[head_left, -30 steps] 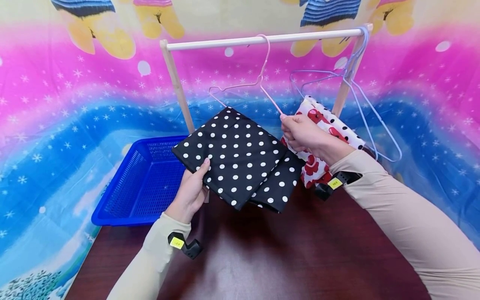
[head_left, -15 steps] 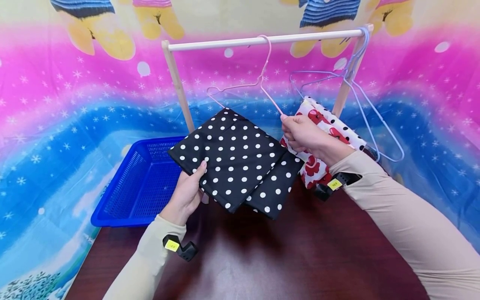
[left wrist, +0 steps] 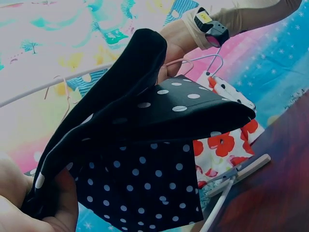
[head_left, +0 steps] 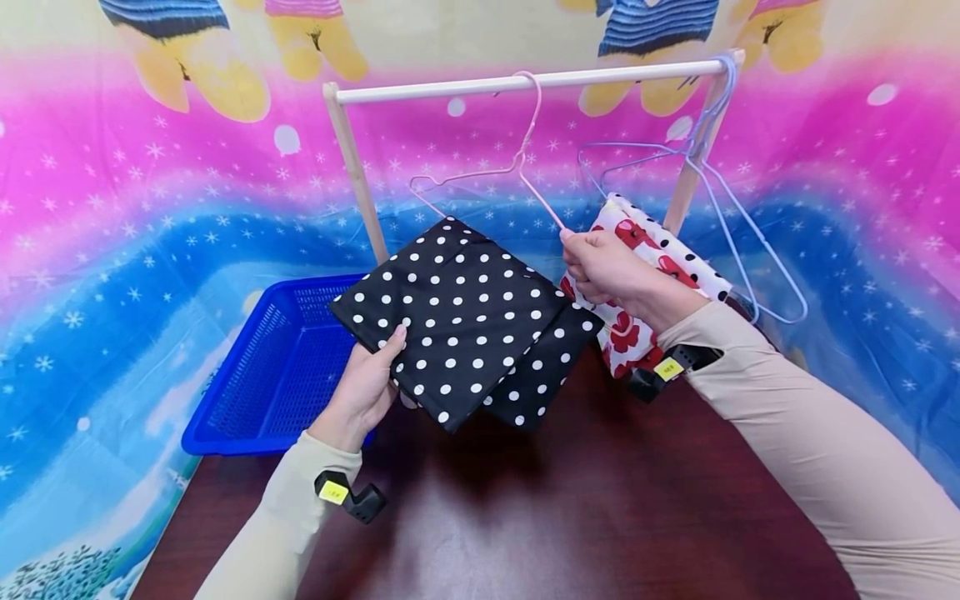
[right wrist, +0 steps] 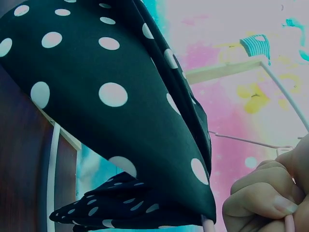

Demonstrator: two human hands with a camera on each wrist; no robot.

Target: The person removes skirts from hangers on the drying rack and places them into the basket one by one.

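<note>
A folded black cloth with white polka dots [head_left: 457, 317] drapes over the lower part of a pink wire hanger [head_left: 480, 172], which hangs by its hook from the rail. My left hand [head_left: 363, 392] grips the cloth's left edge, thumb on top and fingers behind it. On the other side, my right hand [head_left: 607, 267] pinches the hanger's right corner. Seen from the left wrist, the cloth's layers stand apart, with dotted fabric [left wrist: 140, 183] hanging below. The right wrist view shows the curled right hand [right wrist: 263, 193] beside the cloth [right wrist: 111, 63]. The hanger's bottom bar is hidden by the cloth.
A white rail [head_left: 435, 88] on wooden posts [head_left: 352, 158] spans the back. Blue hangers [head_left: 720, 183] hang at its right end. A red-flowered white cloth [head_left: 626, 333] hangs behind my right hand. A blue basket [head_left: 217, 375] stands left on the dark table [head_left: 585, 517].
My left hand has drawn the polka-dot cloth a little to the left and down. The hanger's left end shifts slightly left with it. My right hand stays in place.
</note>
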